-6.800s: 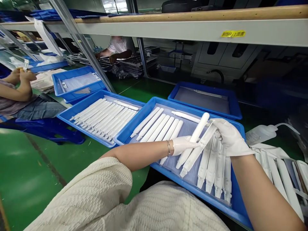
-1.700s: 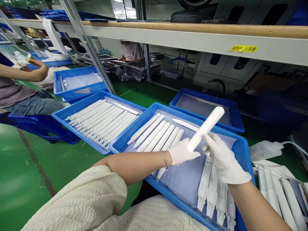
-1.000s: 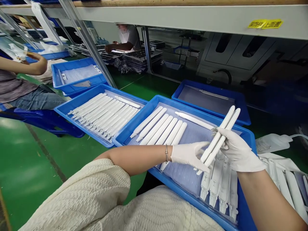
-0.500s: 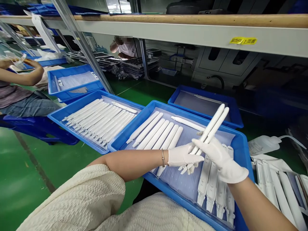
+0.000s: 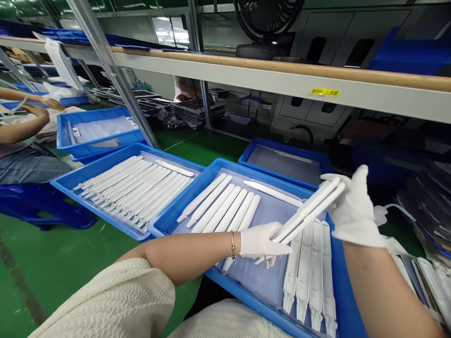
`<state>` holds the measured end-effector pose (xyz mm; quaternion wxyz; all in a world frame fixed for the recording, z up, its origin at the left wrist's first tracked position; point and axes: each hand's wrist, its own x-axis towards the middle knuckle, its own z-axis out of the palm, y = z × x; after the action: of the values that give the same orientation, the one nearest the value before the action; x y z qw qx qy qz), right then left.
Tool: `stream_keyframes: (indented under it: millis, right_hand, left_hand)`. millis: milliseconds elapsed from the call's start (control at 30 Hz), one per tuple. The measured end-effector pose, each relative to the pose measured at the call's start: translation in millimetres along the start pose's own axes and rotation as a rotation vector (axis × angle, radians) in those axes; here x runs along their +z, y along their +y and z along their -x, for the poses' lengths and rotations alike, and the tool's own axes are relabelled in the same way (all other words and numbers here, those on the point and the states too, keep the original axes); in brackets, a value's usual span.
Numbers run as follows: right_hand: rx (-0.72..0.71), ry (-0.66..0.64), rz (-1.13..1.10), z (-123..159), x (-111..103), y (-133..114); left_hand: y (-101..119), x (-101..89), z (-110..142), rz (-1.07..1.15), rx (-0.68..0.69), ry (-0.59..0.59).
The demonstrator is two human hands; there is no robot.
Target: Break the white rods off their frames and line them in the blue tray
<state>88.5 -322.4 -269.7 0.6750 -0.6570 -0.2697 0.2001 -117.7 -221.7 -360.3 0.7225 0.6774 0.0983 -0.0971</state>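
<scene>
head view: gloved left hand (image 5: 260, 241) and right hand (image 5: 354, 206) grip long smooth white plastic shells (image 5: 310, 211).

Only one readable sign ahead of you: a yellow label (image 5: 324, 92) stuck on the grey front edge of the shelf (image 5: 246, 77). Its dark characters are too small to make out.

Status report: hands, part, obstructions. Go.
Both hands gloved: left hand grips low end of white two-piece part, right hand grips top end. Part held above blue tray. Nothing in the way.
</scene>
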Motion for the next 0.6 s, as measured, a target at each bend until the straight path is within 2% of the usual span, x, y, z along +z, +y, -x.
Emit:
stream_keyframes:
  millis: [100,200,267,367,433,533,600]
  right_hand:
    - [0.088,-0.101,-0.135,28,20,11]
    - [0.112,-0.160,-0.079,44,31,18]
    - [0.133,-0.139,-0.067,47,31,19]
    - [0.136,-0.123,-0.056,46,25,20]
    - [0.139,-0.145,-0.060,45,20,22]
    - [0.142,-0.141,-0.080,42,15,28]
    - [0.153,-0.115,-0.104,41,14,30]
  left_hand:
    - [-3,-1.7,-1,-0.018,0.007,0.155]
    - [-4,-1.7,0,-0.076,0.034,0.184]
    - [-4,-1.0,1,-0.103,0.058,0.212]
    - [0,-0.7,1,-0.156,0.093,0.335]
    - [5,-1.2,1,-0.193,0.063,0.404]
    - [17,-1.9,2,-0.255,-0.010,0.408]
    - [24,-1.8,3,-0.314,0.001,0.400]
